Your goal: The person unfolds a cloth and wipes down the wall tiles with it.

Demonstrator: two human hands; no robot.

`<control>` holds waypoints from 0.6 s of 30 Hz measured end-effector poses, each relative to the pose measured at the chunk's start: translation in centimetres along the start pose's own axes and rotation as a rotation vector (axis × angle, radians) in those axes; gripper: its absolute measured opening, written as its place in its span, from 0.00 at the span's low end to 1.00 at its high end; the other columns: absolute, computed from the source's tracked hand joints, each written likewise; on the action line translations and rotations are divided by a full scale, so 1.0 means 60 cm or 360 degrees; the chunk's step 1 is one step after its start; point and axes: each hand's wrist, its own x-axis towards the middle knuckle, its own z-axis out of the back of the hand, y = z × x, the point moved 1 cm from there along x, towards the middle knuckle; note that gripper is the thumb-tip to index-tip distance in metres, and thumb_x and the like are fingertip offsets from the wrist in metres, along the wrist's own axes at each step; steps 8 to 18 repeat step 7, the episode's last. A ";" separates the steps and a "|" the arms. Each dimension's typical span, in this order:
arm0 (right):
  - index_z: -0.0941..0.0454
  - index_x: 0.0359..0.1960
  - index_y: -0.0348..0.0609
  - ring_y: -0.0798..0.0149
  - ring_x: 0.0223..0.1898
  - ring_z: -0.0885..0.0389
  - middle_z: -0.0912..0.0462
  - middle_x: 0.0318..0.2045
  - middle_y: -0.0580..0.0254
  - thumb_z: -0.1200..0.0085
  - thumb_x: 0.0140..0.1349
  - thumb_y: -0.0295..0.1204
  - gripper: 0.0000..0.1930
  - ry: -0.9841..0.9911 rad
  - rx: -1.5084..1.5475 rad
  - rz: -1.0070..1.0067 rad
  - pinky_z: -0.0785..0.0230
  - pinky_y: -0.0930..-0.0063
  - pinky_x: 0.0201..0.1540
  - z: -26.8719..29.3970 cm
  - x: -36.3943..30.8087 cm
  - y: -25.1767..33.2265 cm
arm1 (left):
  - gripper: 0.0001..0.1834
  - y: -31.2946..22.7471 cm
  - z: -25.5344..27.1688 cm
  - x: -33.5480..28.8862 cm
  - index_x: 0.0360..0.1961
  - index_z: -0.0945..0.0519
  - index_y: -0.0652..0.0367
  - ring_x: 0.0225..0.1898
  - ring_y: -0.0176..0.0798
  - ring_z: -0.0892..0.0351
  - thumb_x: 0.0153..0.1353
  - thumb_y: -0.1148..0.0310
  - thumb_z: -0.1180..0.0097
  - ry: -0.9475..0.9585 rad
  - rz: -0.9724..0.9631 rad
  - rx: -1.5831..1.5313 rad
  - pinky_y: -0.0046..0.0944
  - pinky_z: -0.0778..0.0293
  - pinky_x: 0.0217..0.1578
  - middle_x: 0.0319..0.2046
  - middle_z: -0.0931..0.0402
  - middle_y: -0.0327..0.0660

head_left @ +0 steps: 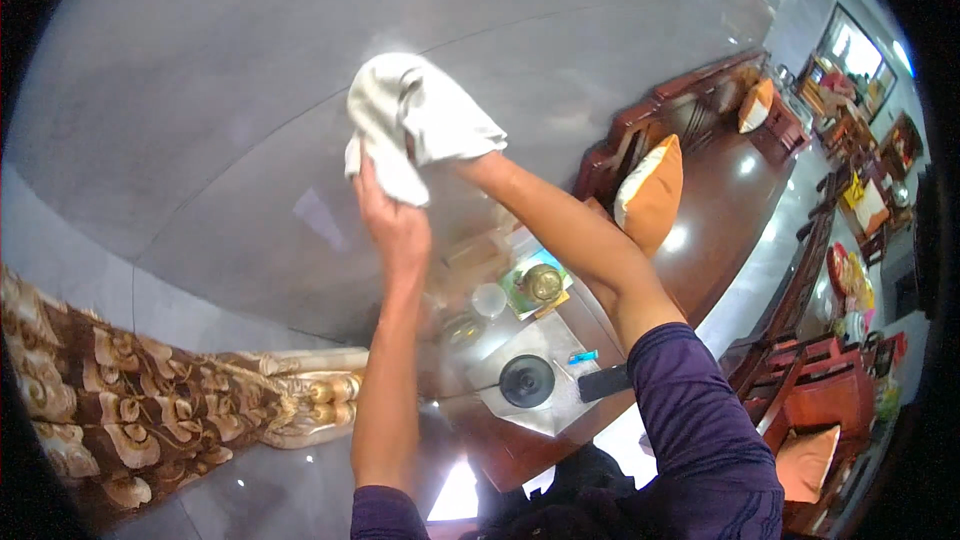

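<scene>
A white cloth (425, 110) is bunched in both my hands, up at a smooth grey wall (230, 70). My left hand (388, 208) grips the cloth's lower left edge, its fingertips partly covered by the fabric. My right hand (482, 168) reaches into the folds from the right. Only its wrist end shows, and the fingers are hidden under the cloth. The fabric drapes over that hand and hangs past the left fingers.
Below my arms stands a brown wooden table (520, 455) with a black round disc (526, 380), a dark flat rectangular thing (603, 383), a clear cup (489, 300) and a brassy round pot (542, 283). A patterned curtain (130, 390) hangs left. A wooden bench (715, 200) with an orange cushion (650, 197) stands right.
</scene>
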 end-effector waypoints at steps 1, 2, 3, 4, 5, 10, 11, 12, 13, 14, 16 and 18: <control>0.22 0.48 0.39 0.46 0.45 0.23 0.19 0.43 0.46 0.51 0.61 0.34 0.17 0.0169 -0.0586 0.0031 0.31 0.60 0.55 0.045 0.013 0.002 | 0.29 -0.022 -0.021 0.018 0.66 0.35 0.67 0.60 0.47 0.30 0.61 0.80 0.55 0.0060 -0.0148 0.0025 0.40 0.37 0.62 0.58 0.29 0.50; 0.22 0.47 0.38 0.46 0.47 0.23 0.19 0.45 0.45 0.52 0.61 0.32 0.15 0.0025 -0.0376 -0.0124 0.31 0.61 0.56 0.086 0.008 -0.011 | 0.30 -0.052 -0.051 0.031 0.67 0.35 0.65 0.59 0.50 0.30 0.60 0.81 0.54 0.0194 -0.0182 0.0045 0.42 0.36 0.60 0.56 0.29 0.52; 0.24 0.51 0.37 0.47 0.48 0.24 0.20 0.48 0.48 0.48 0.62 0.34 0.19 -0.0327 0.0001 -0.0507 0.32 0.59 0.56 0.094 -0.001 -0.057 | 0.32 -0.074 -0.079 0.039 0.67 0.34 0.64 0.57 0.52 0.29 0.58 0.82 0.54 0.0326 -0.0217 0.0071 0.44 0.35 0.59 0.54 0.28 0.53; 0.28 0.55 0.38 0.49 0.52 0.26 0.23 0.51 0.51 0.49 0.63 0.36 0.21 -0.0406 0.0369 -0.0519 0.36 0.59 0.60 0.087 -0.020 -0.089 | 0.34 -0.087 -0.106 0.045 0.67 0.34 0.62 0.53 0.58 0.28 0.55 0.82 0.52 0.0479 -0.0291 0.0248 0.49 0.34 0.56 0.51 0.28 0.56; 0.33 0.60 0.38 0.51 0.57 0.29 0.25 0.54 0.54 0.50 0.65 0.37 0.24 -0.0492 0.0748 -0.0515 0.41 0.58 0.64 0.081 -0.037 -0.121 | 0.35 -0.080 -0.138 0.050 0.67 0.34 0.60 0.53 0.58 0.28 0.55 0.79 0.49 0.0435 -0.0667 0.0548 0.49 0.32 0.54 0.52 0.28 0.54; 0.37 0.65 0.39 0.54 0.61 0.32 0.28 0.58 0.57 0.51 0.67 0.39 0.27 -0.0544 0.1182 -0.0597 0.45 0.58 0.68 -0.009 -0.088 -0.177 | 0.36 -0.005 -0.160 0.016 0.68 0.35 0.57 0.54 0.55 0.28 0.55 0.75 0.45 0.0808 -0.0552 0.0987 0.50 0.32 0.53 0.53 0.28 0.52; 0.37 0.65 0.39 0.54 0.61 0.32 0.28 0.58 0.57 0.51 0.67 0.39 0.27 -0.0544 0.1182 -0.0597 0.45 0.58 0.68 -0.009 -0.088 -0.177 | 0.36 -0.005 -0.160 0.016 0.68 0.35 0.57 0.54 0.55 0.28 0.55 0.75 0.45 0.0808 -0.0552 0.0987 0.50 0.32 0.53 0.53 0.28 0.52; 0.37 0.65 0.39 0.54 0.61 0.32 0.28 0.58 0.57 0.51 0.67 0.39 0.27 -0.0544 0.1182 -0.0597 0.45 0.58 0.68 -0.009 -0.088 -0.177 | 0.36 -0.005 -0.160 0.016 0.68 0.35 0.57 0.54 0.55 0.28 0.55 0.75 0.45 0.0808 -0.0552 0.0987 0.50 0.32 0.53 0.53 0.28 0.52; 0.37 0.65 0.39 0.54 0.61 0.32 0.28 0.58 0.57 0.51 0.67 0.39 0.27 -0.0544 0.1182 -0.0597 0.45 0.58 0.68 -0.009 -0.088 -0.177 | 0.36 -0.005 -0.160 0.016 0.68 0.35 0.57 0.54 0.55 0.28 0.55 0.75 0.45 0.0808 -0.0552 0.0987 0.50 0.32 0.53 0.53 0.28 0.52; 0.37 0.65 0.39 0.54 0.61 0.32 0.28 0.58 0.57 0.51 0.67 0.39 0.27 -0.0544 0.1182 -0.0597 0.45 0.58 0.68 -0.009 -0.088 -0.177 | 0.36 -0.005 -0.160 0.016 0.68 0.35 0.57 0.54 0.55 0.28 0.55 0.75 0.45 0.0808 -0.0552 0.0987 0.50 0.32 0.53 0.53 0.28 0.52; 0.37 0.65 0.39 0.54 0.61 0.32 0.28 0.58 0.57 0.51 0.67 0.39 0.27 -0.0544 0.1182 -0.0597 0.45 0.58 0.68 -0.009 -0.088 -0.177 | 0.36 -0.005 -0.160 0.016 0.68 0.35 0.57 0.54 0.55 0.28 0.55 0.75 0.45 0.0808 -0.0552 0.0987 0.50 0.32 0.53 0.53 0.28 0.52; 0.37 0.65 0.39 0.54 0.61 0.32 0.28 0.58 0.57 0.51 0.67 0.39 0.27 -0.0544 0.1182 -0.0597 0.45 0.58 0.68 -0.009 -0.088 -0.177 | 0.36 -0.005 -0.160 0.016 0.68 0.35 0.57 0.54 0.55 0.28 0.55 0.75 0.45 0.0808 -0.0552 0.0987 0.50 0.32 0.53 0.53 0.28 0.52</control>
